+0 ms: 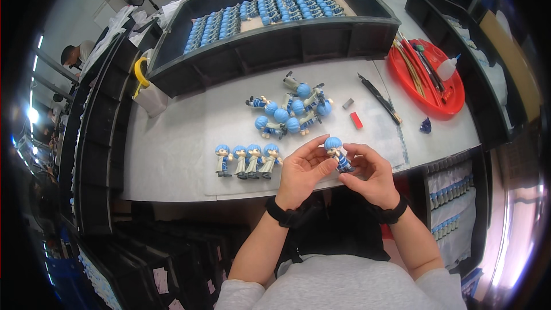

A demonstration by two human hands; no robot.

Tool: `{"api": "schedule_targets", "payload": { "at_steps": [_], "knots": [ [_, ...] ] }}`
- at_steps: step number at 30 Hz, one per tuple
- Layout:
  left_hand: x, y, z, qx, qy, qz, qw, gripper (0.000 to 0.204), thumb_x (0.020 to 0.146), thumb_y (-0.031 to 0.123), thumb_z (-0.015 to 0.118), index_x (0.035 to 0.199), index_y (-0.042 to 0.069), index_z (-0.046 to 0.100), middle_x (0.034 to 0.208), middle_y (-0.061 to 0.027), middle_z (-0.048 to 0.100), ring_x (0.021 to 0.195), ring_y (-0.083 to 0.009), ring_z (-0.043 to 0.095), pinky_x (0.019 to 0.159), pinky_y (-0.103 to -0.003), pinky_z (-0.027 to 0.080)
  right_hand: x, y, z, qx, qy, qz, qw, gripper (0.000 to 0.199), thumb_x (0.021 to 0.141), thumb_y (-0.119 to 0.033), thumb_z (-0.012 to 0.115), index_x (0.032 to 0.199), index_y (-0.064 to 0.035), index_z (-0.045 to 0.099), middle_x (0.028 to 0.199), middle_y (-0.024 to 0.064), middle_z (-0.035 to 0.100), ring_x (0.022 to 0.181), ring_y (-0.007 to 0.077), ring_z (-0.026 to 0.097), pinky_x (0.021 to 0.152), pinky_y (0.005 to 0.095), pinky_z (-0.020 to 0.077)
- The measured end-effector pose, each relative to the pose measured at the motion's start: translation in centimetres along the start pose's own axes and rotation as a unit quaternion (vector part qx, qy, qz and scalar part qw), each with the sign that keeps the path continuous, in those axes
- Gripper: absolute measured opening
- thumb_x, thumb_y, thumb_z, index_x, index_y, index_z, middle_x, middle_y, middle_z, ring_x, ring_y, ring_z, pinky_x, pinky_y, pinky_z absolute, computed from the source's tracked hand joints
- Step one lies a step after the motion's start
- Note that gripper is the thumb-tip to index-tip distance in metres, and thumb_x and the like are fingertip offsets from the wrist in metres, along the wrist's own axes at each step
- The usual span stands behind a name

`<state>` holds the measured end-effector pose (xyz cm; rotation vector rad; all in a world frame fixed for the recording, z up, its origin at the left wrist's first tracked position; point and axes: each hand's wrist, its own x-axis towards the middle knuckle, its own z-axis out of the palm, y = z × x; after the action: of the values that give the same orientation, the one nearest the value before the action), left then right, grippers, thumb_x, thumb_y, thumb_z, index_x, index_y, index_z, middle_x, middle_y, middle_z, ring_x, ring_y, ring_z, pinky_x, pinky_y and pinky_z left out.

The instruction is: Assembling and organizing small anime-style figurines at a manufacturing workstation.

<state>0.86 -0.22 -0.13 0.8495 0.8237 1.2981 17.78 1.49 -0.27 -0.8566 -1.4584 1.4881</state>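
Note:
Between my two hands, a small blue-haired figurine [339, 156] is held upright near the table's front edge. My left hand [304, 169] grips it from the left, its thumb against the figurine's front. On the other side, the fingers and thumb of my right hand [372, 175] close on its lower right. To the left of my hands, several like figurines [252, 162] stand in a row. Beyond them lies a loose pile of more figurines [295, 108], some on their sides. A red block [356, 120] and a grey block [348, 103] lie right of the pile.
A large black tray [275, 51] with rows of figurines spans the table's back. At right are a utility knife [380, 99] and a red dish [453, 109] of brushes and a squeeze bottle [447, 69]. A grey cup [151, 101] stands left. Other people sit farther off.

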Motion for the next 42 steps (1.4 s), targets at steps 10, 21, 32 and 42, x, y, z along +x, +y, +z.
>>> {"api": "schedule_targets", "payload": {
  "at_steps": [10, 21, 32, 42],
  "knots": [
    [0.2, 0.4, -0.1, -0.003, -0.009, -0.002, 1.000, 0.050, 0.078, -0.005, 0.061, 0.124, -0.003, 0.042, 0.105, -0.0101, 0.056, 0.095, -0.0132, 0.055, 0.084, -0.025, 0.045, 0.2, 0.3, 0.0, -0.013, 0.023, -0.024, 0.999, 0.051, 0.068, 0.002, 0.070, 0.115, -0.0036, 0.052, 0.097, 0.0037, 0.050, 0.087, 0.0098, 0.053, 0.073, 0.0209, 0.0476],
    [-0.2, 0.0, -0.7, 0.017, -0.066, 0.024, 0.997, 0.055, 0.074, -0.009, 0.062, 0.125, -0.002, 0.043, 0.113, -0.0096, 0.052, 0.098, -0.0130, 0.053, 0.087, -0.026, 0.045, 0.5, 0.6, 0.2, -0.088, 0.046, -0.032, 0.995, 0.044, 0.070, 0.005, 0.066, 0.111, -0.0023, 0.053, 0.100, 0.0050, 0.053, 0.092, 0.0133, 0.056, 0.076, 0.0235, 0.0489],
    [0.0, 0.2, -0.8, 0.018, -0.048, 0.013, 0.999, 0.050, 0.079, -0.008, 0.053, 0.127, -0.003, 0.039, 0.114, -0.0104, 0.051, 0.106, -0.0151, 0.049, 0.092, -0.028, 0.040, 0.3, -0.2, -0.2, -0.015, -0.002, -0.019, 1.000, 0.055, 0.066, -0.003, 0.074, 0.116, -0.0042, 0.051, 0.107, 0.0076, 0.056, 0.098, 0.0133, 0.053, 0.075, 0.0230, 0.0464],
    [2.9, -2.1, -2.5, 0.053, -0.036, 0.068, 0.996, 0.045, 0.073, -0.014, 0.053, 0.116, -0.005, 0.049, 0.109, -0.0121, 0.055, 0.100, -0.0182, 0.053, 0.089, -0.029, 0.041, 3.0, 1.2, -1.5, 0.005, -0.019, -0.026, 0.999, 0.029, 0.081, -0.016, 0.063, 0.105, -0.0011, 0.058, 0.082, 0.0054, 0.061, 0.070, 0.0069, 0.054, 0.062, 0.0220, 0.0462]
  ]
}}
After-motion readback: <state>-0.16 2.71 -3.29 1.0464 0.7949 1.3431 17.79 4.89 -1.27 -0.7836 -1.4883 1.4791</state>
